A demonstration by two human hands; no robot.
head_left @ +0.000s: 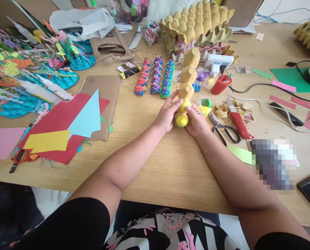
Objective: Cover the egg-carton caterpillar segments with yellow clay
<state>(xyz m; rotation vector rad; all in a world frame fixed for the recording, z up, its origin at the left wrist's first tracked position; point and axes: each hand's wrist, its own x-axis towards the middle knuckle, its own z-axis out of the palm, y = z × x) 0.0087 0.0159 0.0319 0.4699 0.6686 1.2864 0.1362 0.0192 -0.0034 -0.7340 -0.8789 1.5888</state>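
Between my two hands is an egg-carton strip [188, 74] of several bumps, held upright over the table. Yellow clay covers its lower end, with some green at the edge of the lowest bump; the upper bumps are bare tan card. My left hand [168, 113] grips the strip's left side, fingers closed around it. On the right side my right hand [196, 119] pinches it near the yellow bump. Three finished strips, a red one [142, 77], a purple one [156, 74] and a blue-green one [167, 79], stand behind to the left.
Black-handled scissors [226, 130], a red-handled knife [239, 121], a red cup [221, 84] and cables lie to the right. Coloured paper [66, 128], cardboard [100, 86] and blue woven crafts [19, 104] cover the left. Egg trays [196, 21] are stacked behind.
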